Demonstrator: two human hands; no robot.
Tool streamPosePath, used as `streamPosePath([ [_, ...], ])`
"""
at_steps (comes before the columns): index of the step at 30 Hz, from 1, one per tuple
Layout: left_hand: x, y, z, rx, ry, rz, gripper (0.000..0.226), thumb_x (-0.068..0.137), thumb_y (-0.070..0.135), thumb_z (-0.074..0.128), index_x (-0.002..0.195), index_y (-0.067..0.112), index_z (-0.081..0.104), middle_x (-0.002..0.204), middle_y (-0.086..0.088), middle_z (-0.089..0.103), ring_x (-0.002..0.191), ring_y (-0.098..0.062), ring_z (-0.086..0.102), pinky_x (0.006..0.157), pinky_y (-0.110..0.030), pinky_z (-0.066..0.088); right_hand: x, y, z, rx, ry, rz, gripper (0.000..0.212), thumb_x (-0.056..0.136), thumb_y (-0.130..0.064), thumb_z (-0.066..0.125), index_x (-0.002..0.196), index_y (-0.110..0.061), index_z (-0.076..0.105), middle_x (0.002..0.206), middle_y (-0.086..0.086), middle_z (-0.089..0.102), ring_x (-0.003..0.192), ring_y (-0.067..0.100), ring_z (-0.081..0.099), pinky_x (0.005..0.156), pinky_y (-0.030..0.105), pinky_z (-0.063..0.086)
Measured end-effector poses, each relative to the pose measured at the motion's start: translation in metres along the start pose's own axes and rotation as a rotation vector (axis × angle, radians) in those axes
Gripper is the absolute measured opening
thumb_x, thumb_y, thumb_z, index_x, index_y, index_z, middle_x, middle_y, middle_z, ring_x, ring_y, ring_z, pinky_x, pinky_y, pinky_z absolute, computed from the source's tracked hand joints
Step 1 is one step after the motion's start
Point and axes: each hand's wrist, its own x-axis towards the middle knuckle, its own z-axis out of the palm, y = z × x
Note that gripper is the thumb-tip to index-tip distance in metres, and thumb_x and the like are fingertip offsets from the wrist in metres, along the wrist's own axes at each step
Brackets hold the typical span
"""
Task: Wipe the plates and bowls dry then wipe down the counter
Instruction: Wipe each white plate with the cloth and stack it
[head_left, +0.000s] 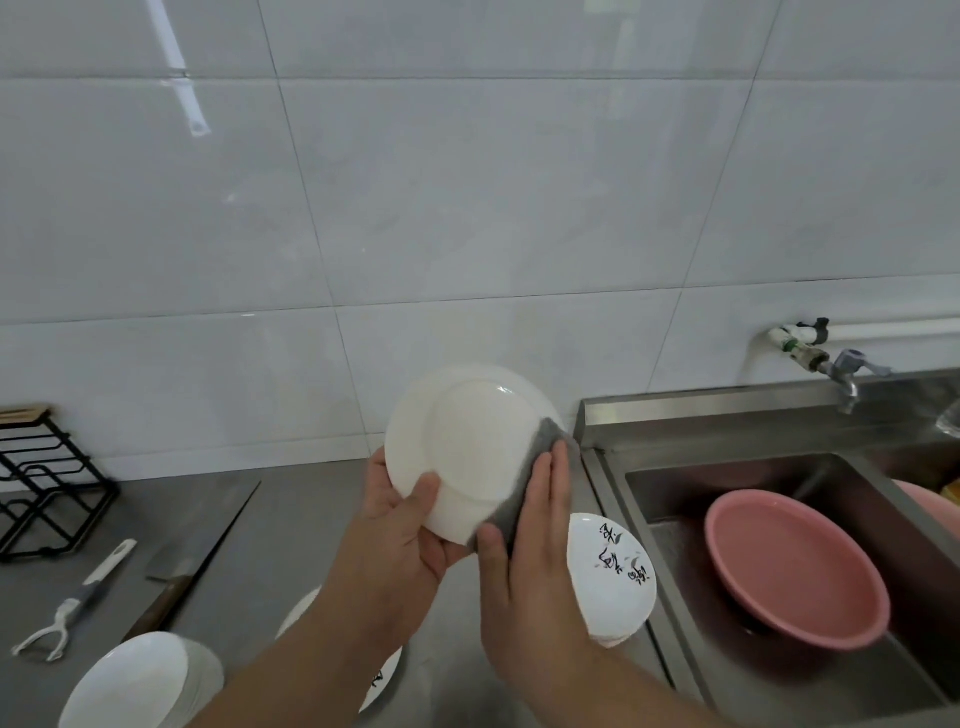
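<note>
A white tiled wall (467, 182) is filling the upper part of the frame. A steel counter (291, 519) is running across the bottom, with a sink (727, 478) at the right.

At the centre, a person is holding a white plate (467, 436) up on edge above the counter, seemingly with its underside facing the camera. The left hand (400, 525) is gripping the lower rim with the thumb on the near face, probably to steady the plate. Its fingers are hidden behind.

The right hand (530, 545) is folding a grey cloth (522, 480) over the plate's right rim. Its fingers (558, 478) are lying pressed together on the cloth. The thumb is pinching it from the near side, likely so both faces are dried in one pass.

Just below the hands, a white bowl (613, 571) is sitting on the counter beside the sink. It is carrying black brush-style characters, too small and tilted to read. A stack of plain white bowls (140, 680) is waiting at the lower left. In the sink, a pink basin (795, 571) is resting under a wall tap (844, 374). No brand is showing anywhere.
</note>
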Motion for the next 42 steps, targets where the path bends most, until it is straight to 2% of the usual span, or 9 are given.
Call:
streamPosePath([
  [5,0.009,0.026,-0.008,0.082,-0.081,-0.073,0.051,0.102,0.035,0.054,0.149,0.018,0.047,0.147,-0.012,0.059,0.132,-0.036,0.058,0.096,-0.06,0.056,0.053,0.011,-0.043,0.204,0.079,0.024,0.053,0.1,-0.017,0.048,0.152,-0.017,0.049,0.163,-0.01,0.04,0.152,0.006,0.032,0.119,0.016,0.028],
  [8,0.014,0.041,-0.01,0.102,-0.104,-0.177,0.046,0.1,0.032,0.045,0.144,0.022,0.054,0.139,-0.009,0.065,0.118,-0.032,0.069,0.075,-0.051,0.063,0.081,0.011,-0.061,0.163,-0.009,0.025,0.051,0.096,-0.016,0.046,0.145,-0.014,0.06,0.153,-0.013,0.054,0.144,0.004,0.044,0.121,0.027,0.035],
  [15,0.01,0.0,0.002,0.007,0.089,-0.026,0.04,0.098,0.015,0.05,0.137,0.025,0.053,0.131,-0.009,0.07,0.11,-0.035,0.072,0.071,-0.047,0.063,0.011,-0.003,-0.008,-0.135,-0.132,0.171,0.075,0.103,-0.055,0.029,0.155,-0.041,-0.024,0.165,-0.025,-0.03,0.151,-0.004,-0.027,0.127,0.027,-0.003],
  [29,0.015,-0.04,0.046,0.145,0.114,-0.018,0.038,0.106,0.002,0.044,0.135,0.027,0.052,0.123,-0.005,0.074,0.108,-0.027,0.073,0.077,-0.031,0.062,0.007,-0.001,-0.024,-0.181,-0.087,0.234,0.075,0.101,-0.066,0.012,0.155,-0.034,-0.029,0.155,-0.026,-0.047,0.146,0.002,-0.04,0.117,0.019,-0.014],
  [32,0.02,-0.047,0.041,0.071,0.049,-0.06,0.044,0.106,0.001,0.043,0.139,0.029,0.051,0.129,-0.006,0.071,0.115,-0.035,0.07,0.079,-0.044,0.063,0.031,0.025,-0.043,-0.138,0.012,0.308,0.071,0.106,-0.056,0.017,0.164,-0.029,-0.011,0.167,-0.022,-0.028,0.154,0.004,-0.023,0.125,0.023,-0.006],
  [34,0.023,-0.048,0.035,0.096,0.005,-0.101,0.047,0.1,0.006,0.05,0.141,0.03,0.051,0.132,-0.003,0.07,0.116,-0.035,0.07,0.08,-0.05,0.063,0.052,0.044,-0.067,-0.132,0.064,0.388,0.061,0.11,-0.047,0.028,0.166,-0.028,0.014,0.17,-0.012,0.016,0.155,0.007,0.015,0.126,0.027,0.016],
  [36,0.025,-0.051,0.026,0.154,-0.011,-0.158,0.052,0.09,0.013,0.057,0.139,0.03,0.053,0.129,-0.003,0.072,0.11,-0.034,0.072,0.076,-0.05,0.064,0.064,0.059,-0.096,-0.138,0.042,0.465,0.04,0.108,-0.044,0.038,0.143,-0.036,0.054,0.133,-0.009,0.064,0.122,0.014,0.059,0.104,0.035,0.049],
  [38,0.028,-0.056,0.016,0.221,-0.013,-0.221,0.044,0.093,0.013,0.056,0.135,0.028,0.055,0.125,-0.006,0.074,0.102,-0.033,0.075,0.07,-0.045,0.064,0.065,0.073,-0.121,-0.235,-0.016,0.489,0.028,0.105,-0.044,0.042,0.097,-0.031,0.065,0.087,-0.007,0.071,0.082,0.017,0.067,0.075,0.039,0.057],
  [42,0.04,-0.076,-0.004,0.378,0.021,-0.367,0.028,0.106,0.014,0.05,0.131,0.023,0.059,0.12,-0.008,0.075,0.1,-0.034,0.075,0.07,-0.042,0.064,0.046,0.098,-0.154,-0.336,-0.239,0.529,0.041,0.105,-0.041,0.045,0.072,-0.019,0.053,0.065,-0.006,0.061,0.06,0.007,0.055,0.069,0.038,0.052],
])
